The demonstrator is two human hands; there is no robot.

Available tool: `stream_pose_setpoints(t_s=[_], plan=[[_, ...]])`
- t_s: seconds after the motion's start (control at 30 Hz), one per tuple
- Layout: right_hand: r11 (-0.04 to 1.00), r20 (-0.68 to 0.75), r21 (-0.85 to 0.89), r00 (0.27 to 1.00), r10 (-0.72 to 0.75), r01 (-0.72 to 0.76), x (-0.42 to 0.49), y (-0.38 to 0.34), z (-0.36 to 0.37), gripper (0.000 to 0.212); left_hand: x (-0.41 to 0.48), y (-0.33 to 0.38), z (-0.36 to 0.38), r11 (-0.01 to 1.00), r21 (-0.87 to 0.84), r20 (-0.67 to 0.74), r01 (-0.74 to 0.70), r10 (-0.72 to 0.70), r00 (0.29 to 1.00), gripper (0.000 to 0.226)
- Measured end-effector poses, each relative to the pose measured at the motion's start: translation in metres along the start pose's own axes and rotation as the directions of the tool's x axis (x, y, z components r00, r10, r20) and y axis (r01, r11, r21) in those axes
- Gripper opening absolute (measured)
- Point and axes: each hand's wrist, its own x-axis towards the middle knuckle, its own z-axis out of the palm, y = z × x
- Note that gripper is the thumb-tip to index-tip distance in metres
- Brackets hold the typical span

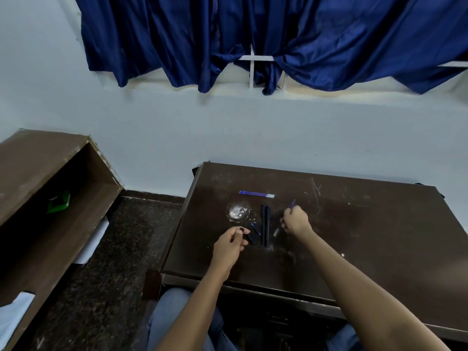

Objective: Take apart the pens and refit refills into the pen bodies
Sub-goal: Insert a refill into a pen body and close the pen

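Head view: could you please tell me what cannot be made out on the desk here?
- Left hand: its fingers hide most of a dark piece.
- Right hand: covers all but the refill tip.
- Small parts: too small to identify.
- Desk: right corner cut off by the edge.

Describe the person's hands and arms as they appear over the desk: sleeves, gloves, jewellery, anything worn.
Both arms are bare as far up as the picture shows, with no sleeve in view. The left hand and right hand wear no gloves, and no watch, bracelet or ring can be made out. Fingers are slim with short nails. Light blue jeans show at the lap below.
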Motion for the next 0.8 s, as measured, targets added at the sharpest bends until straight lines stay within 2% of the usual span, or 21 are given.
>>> stream_pose_setpoints(t_s=[0.1, 0.2, 0.4, 0.5, 0.8], plan=[[0.939, -0.053, 0.302, 0.987, -0.153, 0.162, -0.021, -0.035, -0.005, 0.019, -0.009, 0.009, -0.002, 1.000, -0.023, 0.000, -0.017, 0.017, 1.000, 0.030], [0.856, -0.070, 0.397, 0.940, -0.333, 0.332, -0.046, -0.062, -0.010, 0.022, -0.017, 0.017, -0.003, 0.999, -0.045, 0.001, -0.025, 0.026, 1.000, 0.031], [0.805, -0.012, 0.335, 0.856, -0.516, 0.490, -0.084, -0.080, -0.014, 0.019, -0.032, 0.027, -0.007, 0.994, -0.074, -0.004, -0.081, 0.081, 0.997, 0.029], [0.802, 0.005, 0.287, 0.837, -0.548, 0.523, -0.097, -0.079, -0.012, 0.013, -0.041, 0.032, -0.010, 0.991, -0.085, -0.006, -0.108, 0.107, 0.994, 0.030], [0.789, 0.016, 0.283, 0.820, -0.572, 0.545, -0.125, -0.071, -0.007, 0.015, -0.062, 0.025, -0.022, 0.991, -0.058, 0.023, -0.119, 0.121, 0.992, 0.029]])
